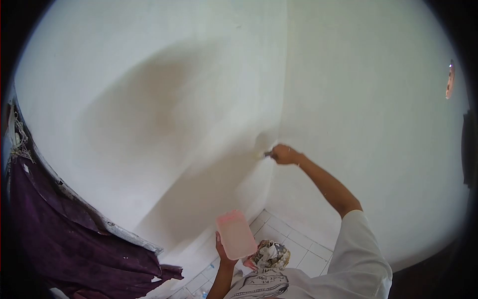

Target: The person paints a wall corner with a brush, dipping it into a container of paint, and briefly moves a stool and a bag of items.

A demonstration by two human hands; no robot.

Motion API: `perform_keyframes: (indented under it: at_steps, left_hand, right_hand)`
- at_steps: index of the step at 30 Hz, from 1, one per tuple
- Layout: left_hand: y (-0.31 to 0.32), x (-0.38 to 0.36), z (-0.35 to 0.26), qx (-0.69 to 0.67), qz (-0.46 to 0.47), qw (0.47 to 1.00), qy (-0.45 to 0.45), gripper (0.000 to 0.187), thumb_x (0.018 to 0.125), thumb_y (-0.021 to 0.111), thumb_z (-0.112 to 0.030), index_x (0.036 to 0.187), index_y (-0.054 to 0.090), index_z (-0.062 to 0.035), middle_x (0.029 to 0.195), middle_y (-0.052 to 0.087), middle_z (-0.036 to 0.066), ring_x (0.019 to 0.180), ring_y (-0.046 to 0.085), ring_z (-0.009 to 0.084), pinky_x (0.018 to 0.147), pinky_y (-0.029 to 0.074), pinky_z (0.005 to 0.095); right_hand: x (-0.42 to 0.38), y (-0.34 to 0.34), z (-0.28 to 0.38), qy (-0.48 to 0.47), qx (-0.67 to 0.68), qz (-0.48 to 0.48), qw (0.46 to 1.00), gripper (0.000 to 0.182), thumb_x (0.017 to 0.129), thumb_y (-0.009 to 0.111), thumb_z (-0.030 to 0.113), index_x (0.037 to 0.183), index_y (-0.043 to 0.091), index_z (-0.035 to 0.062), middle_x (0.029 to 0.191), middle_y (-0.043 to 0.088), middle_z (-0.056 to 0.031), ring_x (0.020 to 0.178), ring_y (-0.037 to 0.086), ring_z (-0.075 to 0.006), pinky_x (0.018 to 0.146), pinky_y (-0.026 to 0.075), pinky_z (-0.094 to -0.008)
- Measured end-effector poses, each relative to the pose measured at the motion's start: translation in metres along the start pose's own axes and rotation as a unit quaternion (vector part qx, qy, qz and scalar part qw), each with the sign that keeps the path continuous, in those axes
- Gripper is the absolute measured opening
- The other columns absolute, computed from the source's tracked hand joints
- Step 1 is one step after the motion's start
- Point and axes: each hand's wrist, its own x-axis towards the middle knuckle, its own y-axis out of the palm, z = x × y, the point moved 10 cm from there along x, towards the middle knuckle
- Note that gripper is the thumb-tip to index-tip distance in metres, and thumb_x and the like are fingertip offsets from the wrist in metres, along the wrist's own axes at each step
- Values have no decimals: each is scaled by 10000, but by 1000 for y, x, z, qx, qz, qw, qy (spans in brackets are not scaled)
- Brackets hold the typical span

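My right hand is closed round the dark handle of a paintbrush. The brush's pale bristles reach the white left wall, just left of the corner; whether they press on it is hard to see. Lower down, my left hand grips a pink plastic container from its left side and below. The container is tilted towards me, with pale, whitish contents inside, probably paint. Most of the left hand's fingers are hidden beneath it.
A dark purple cloth hangs at the lower left along a rough-edged opening. The right wall meets the left one at the corner. White floor tiles lie below, with a patterned bundle beside my body. A pink object is on the far right.
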Motion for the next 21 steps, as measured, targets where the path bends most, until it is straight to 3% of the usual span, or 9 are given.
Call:
perform_keyframes:
  at_steps: [3, 4, 8, 11, 14, 17, 18, 19, 21]
  left_hand:
    - [-2, 7, -3, 3, 3, 1000, -13, 829, 965, 391, -712, 1529, 367, -105, 1390, 552, 181, 1205, 597, 399, 967, 504, 629]
    - [-3, 8, -4, 7, 0, 1000, -20, 833, 962, 391, -717, 1524, 372, -103, 1377, 560, 184, 1191, 606, 402, 961, 510, 623]
    - [4, 15, -3, 13, 15, 999, -32, 838, 958, 388, -727, 1515, 381, -102, 1347, 577, 189, 1151, 628, 409, 944, 520, 625]
    - [9, 21, -6, 4, 14, 1000, -25, 842, 956, 377, -736, 1512, 384, -105, 1334, 584, 193, 1128, 640, 412, 926, 531, 624]
    - [8, 26, -6, -7, 10, 1000, -29, 844, 955, 373, -740, 1514, 382, -108, 1338, 581, 194, 1137, 637, 411, 933, 530, 629]
    - [6, 26, -13, 16, 23, 999, -26, 844, 954, 376, -739, 1519, 377, -112, 1343, 580, 190, 1146, 633, 412, 943, 525, 639]
    - [4, 26, -14, 8, 18, 999, -30, 843, 955, 376, -738, 1520, 376, -112, 1345, 581, 187, 1149, 632, 414, 943, 523, 645]
    - [3, 28, -14, -1, 13, 999, -33, 843, 955, 377, -737, 1522, 374, -113, 1346, 581, 184, 1152, 631, 415, 944, 521, 650]
    - [-1, 30, -18, 0, 18, 999, -37, 843, 955, 373, -738, 1524, 372, -115, 1346, 581, 184, 1154, 630, 416, 944, 519, 654]
  right_hand:
    - [42, -145, -7, -61, 8, -112, 992, 260, 847, 669, 223, 738, 687, -12, 746, 645, -268, 700, 626, -431, 703, 508, -505]
    - [49, -216, 15, -72, -59, -147, 985, 128, 863, 682, 101, 849, 712, -22, 770, 677, -224, 605, 581, -315, 661, 518, -426]
    - [59, -462, 62, -140, -179, -331, 916, 195, 874, 686, 111, 993, 760, -24, 942, 764, -168, 805, 713, -248, 793, 561, -376]
    - [33, -579, 89, -2, -108, -434, 895, 337, 873, 659, 210, 1160, 762, 67, 936, 771, -168, 758, 672, -190, 780, 550, -355]
    - [44, -596, 105, -62, -116, -427, 895, 329, 876, 655, 225, 1140, 769, 66, 847, 763, -125, 745, 676, -186, 725, 547, -349]
    - [61, -529, 114, -123, -179, -367, 904, 261, 883, 660, 175, 1050, 771, 8, 855, 737, -137, 787, 682, -238, 784, 539, -376]
    - [63, -510, 106, -52, -175, -300, 936, 296, 861, 677, 211, 1072, 774, 27, 812, 715, -117, 757, 659, -230, 768, 524, -364]
    - [65, -491, 108, -101, -204, -244, 943, 353, 804, 651, 237, 1066, 775, 35, 809, 739, -133, 704, 680, -250, 703, 546, -378]
    - [64, -458, 92, 50, -177, -66, 981, 340, 793, 666, 253, 1032, 786, 45, 750, 720, -98, 627, 640, -211, 610, 530, -355]
